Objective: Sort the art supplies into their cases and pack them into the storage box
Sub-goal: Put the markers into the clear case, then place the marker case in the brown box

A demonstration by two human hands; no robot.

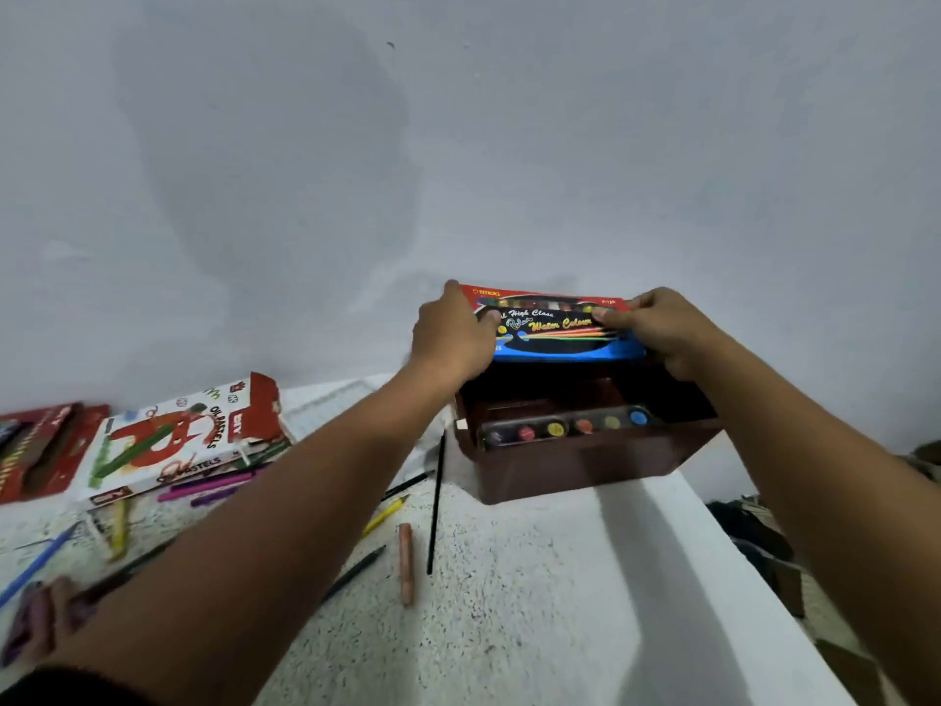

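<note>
Both arms reach toward frame centre-right. Left hand (453, 333) and right hand (662, 328) each grip one short end of a flat cardboard water-colour case (555, 328), red along the top edge, blue along the bottom, dark middle with yellow script; fingers (608, 314) curled over the front face, thumbs behind or under, not seen. The case is held tilted above the open mouth of a dark brown rectangular storage box (580, 461); whether its lower edge touches the box rim cannot be told. Inside the box, along the near wall, a long paint tray with round colour pots (565, 428) lies flat; the space behind it is dark and unreadable. The box sits at the right end of a white speckled counter (509, 603), its right corner close to the counter's right edge, which runs diagonally down to lower right. Bare grey wall fills the upper frame just behind the box. Counter in front of the box is bare. Left of that: a thin black pencil (435, 507) lying nearly vertical, an orange-brown crayon (406, 563) beside it, a yellow pencil (385, 514) further left. Mid-left, a white oil-pastels carton with red flap (173, 440), purple and pink pastels scattered at its lower edge. Far left, a red cardboard case (40, 450), partly cut by the frame.
</note>
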